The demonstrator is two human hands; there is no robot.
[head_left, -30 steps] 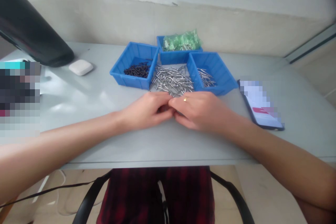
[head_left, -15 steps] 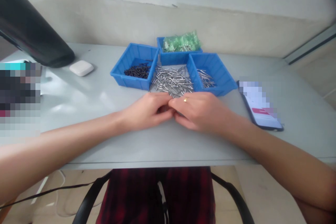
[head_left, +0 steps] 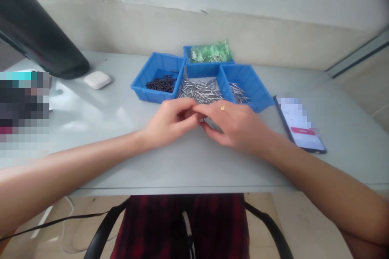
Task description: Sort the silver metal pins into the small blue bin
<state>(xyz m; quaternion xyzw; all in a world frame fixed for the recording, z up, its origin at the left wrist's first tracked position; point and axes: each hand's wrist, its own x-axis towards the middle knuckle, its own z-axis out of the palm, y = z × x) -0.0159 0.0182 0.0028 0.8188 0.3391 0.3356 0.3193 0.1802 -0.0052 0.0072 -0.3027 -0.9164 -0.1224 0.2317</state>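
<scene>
My left hand (head_left: 174, 121) and my right hand (head_left: 232, 124) meet fingertip to fingertip over the desk, just in front of a heap of thin silver metal pins (head_left: 199, 90). Both are closed in a pinch; whatever sits between the fingertips is too small or hidden to name. A gold ring is on the right hand. Behind the left hand stands a blue bin (head_left: 146, 96) holding dark screw-like pieces (head_left: 161, 84). The blue bin on the right (head_left: 258, 89) contains some silver pins (head_left: 239, 92).
A third blue bin (head_left: 200, 69) at the back holds green plastic bags (head_left: 211, 52) with small metal parts. To the right lies a phone (head_left: 300, 127). On the left are a white case (head_left: 97, 80) and a large dark cylinder (head_left: 45, 32). The desk's front edge (head_left: 188, 191) runs below my forearms.
Both hands have risen slightly in view, and the right hand's fingers are spread a little wider from its thumb. The fingertips still meet. The bins look unchanged.
</scene>
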